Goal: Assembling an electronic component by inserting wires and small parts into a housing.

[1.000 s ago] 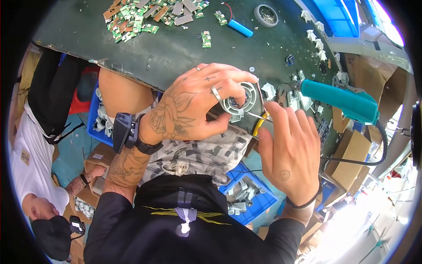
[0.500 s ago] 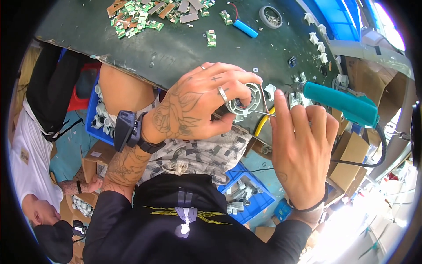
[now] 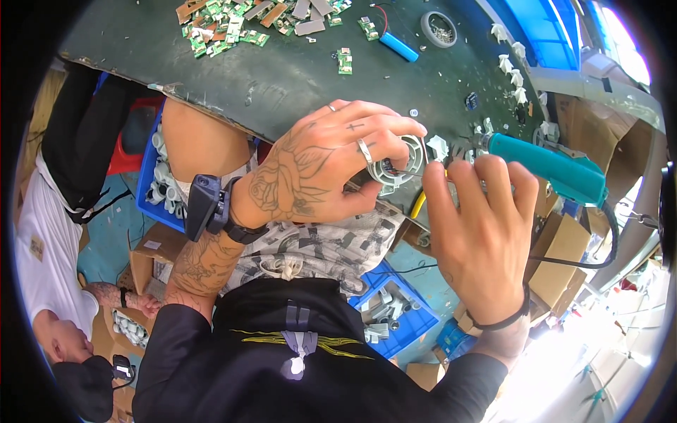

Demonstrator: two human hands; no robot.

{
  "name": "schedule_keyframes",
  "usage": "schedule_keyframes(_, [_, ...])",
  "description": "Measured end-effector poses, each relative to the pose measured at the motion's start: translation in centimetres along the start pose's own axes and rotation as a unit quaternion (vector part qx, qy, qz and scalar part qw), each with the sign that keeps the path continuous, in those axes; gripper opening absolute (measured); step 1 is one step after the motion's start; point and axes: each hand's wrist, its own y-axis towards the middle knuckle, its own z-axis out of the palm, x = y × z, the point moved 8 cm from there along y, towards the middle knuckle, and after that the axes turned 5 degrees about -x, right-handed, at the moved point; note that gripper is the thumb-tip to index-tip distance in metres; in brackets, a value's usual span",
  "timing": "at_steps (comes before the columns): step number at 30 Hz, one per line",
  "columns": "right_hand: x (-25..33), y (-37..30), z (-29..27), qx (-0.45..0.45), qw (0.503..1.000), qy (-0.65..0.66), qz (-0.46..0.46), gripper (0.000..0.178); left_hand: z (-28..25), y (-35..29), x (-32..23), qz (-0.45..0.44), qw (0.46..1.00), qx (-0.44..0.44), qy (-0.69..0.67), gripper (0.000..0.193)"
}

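My left hand (image 3: 317, 158) is closed round a light grey, round plastic housing (image 3: 402, 166) with an open, ribbed face and small dark parts inside. A thin, stiff metal tool (image 3: 412, 173) reaches from the housing to my right hand (image 3: 483, 225), which is curled with its fingertips bent down. The thumb and the tool's far end are hidden. A thin wire (image 3: 425, 149) runs between my left fingertip and my right fingers. Below the housing, a curved yellow handle (image 3: 418, 204) shows at the table edge; what it belongs to is covered.
A teal electric screwdriver (image 3: 546, 166) with a black cord lies at right. Farther off are green circuit boards (image 3: 240, 35), a blue battery (image 3: 398, 47) and a ring-shaped dish (image 3: 438, 44) of screws. Blue crates (image 3: 402, 338) of grey parts stand below. Another person (image 3: 60, 247) is at left.
My right hand has moved slightly left toward the housing, and its index finger, stretched out before, is now bent. My left hand still holds the housing, shifted a little.
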Motion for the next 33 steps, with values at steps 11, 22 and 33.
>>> schedule_keyframes(11, [-2.3, 2.0, 1.3, -0.019, 0.984, 0.175, -0.023, 0.014, 0.6, 0.0, -0.3, 0.021, 1.000, 0.014, 0.009, 0.049])
schedule_keyframes(22, [-3.4, 3.0, 2.3, -0.021, 0.969, 0.241, -0.042, 0.009, 0.6, 0.0, -0.5, 0.013, 0.999, 0.026, 0.017, 0.037])
schedule_keyframes(33, [-4.0, 3.1, 3.3, 0.013, 0.967, 0.252, -0.047, 0.010, 0.7, 0.3, -0.8, 0.024, 0.999, 0.021, 0.041, 0.046])
